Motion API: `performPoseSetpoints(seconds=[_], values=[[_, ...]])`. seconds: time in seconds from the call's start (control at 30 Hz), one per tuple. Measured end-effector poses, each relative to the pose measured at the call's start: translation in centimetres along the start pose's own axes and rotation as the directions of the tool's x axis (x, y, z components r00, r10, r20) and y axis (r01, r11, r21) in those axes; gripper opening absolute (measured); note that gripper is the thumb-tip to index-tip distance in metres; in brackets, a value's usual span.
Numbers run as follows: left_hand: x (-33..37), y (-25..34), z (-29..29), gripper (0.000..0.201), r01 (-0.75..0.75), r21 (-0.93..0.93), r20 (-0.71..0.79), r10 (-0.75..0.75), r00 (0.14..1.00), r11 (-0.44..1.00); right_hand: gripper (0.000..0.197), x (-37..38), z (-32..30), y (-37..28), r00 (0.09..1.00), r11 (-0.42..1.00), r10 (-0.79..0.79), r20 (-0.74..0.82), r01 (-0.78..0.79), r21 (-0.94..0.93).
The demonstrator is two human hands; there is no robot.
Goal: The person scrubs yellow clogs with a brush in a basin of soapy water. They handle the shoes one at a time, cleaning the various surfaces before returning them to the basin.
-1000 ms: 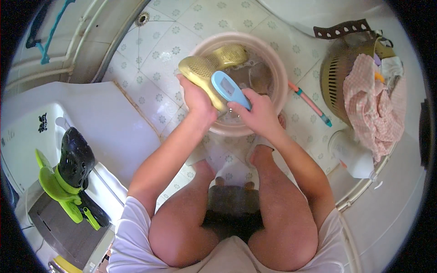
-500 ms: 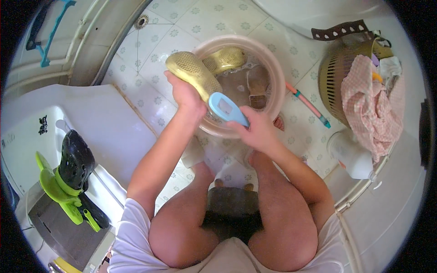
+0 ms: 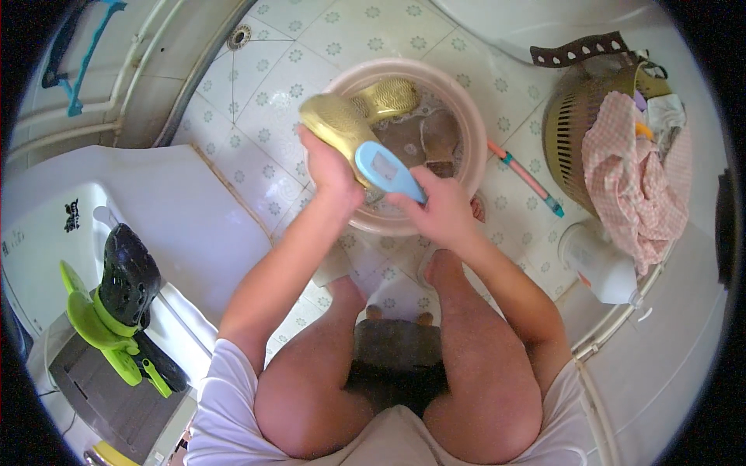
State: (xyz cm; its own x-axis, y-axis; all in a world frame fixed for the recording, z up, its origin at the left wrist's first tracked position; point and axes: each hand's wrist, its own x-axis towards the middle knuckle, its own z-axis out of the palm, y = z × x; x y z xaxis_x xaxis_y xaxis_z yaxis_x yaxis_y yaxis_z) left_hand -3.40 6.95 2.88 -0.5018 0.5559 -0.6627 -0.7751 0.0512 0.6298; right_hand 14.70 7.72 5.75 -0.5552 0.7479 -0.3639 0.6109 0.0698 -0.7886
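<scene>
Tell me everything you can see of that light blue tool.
The light blue tool looks like smooth plastic: a broad, rounded head with a greyish rectangular patch on top, narrowing to a handle. The right grip holds the handle end. Its head points forward-left above the pink basin, overlapping the yellow shoe; contact is unclear. Its underside is hidden.
</scene>
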Motion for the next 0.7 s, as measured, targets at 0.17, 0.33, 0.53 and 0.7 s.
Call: performPoseSetpoints(seconds=[0.17,0.33,0.53,0.7], values=[[-0.5,0.6,0.5,0.067,0.091,-0.009,-0.034,-0.091,0.995,0.996,0.049,-0.8,0.8,0.9,0.990,0.995,-0.096,-0.099,0.096,-0.002],[0.1,-2.0,-0.9,0.067,0.004,0.092,0.056,-0.009,0.998,0.996,0.049,1.1,-0.9,0.1,0.998,0.999,0.018,-0.068,-0.020,-0.031],[-1.2,-0.1,0.6,0.071,0.236,0.076,0.114,-0.244,0.963,0.969,0.045,-1.2,-0.7,0.0,0.983,0.983,-0.157,-0.096,0.147,-0.108],[-0.1,-0.4,0.2,0.068,0.345,0.179,0.197,-0.377,0.905,0.921,0.047,1.4,-1.5,0.9,0.992,0.979,-0.089,-0.086,0.071,-0.192]])
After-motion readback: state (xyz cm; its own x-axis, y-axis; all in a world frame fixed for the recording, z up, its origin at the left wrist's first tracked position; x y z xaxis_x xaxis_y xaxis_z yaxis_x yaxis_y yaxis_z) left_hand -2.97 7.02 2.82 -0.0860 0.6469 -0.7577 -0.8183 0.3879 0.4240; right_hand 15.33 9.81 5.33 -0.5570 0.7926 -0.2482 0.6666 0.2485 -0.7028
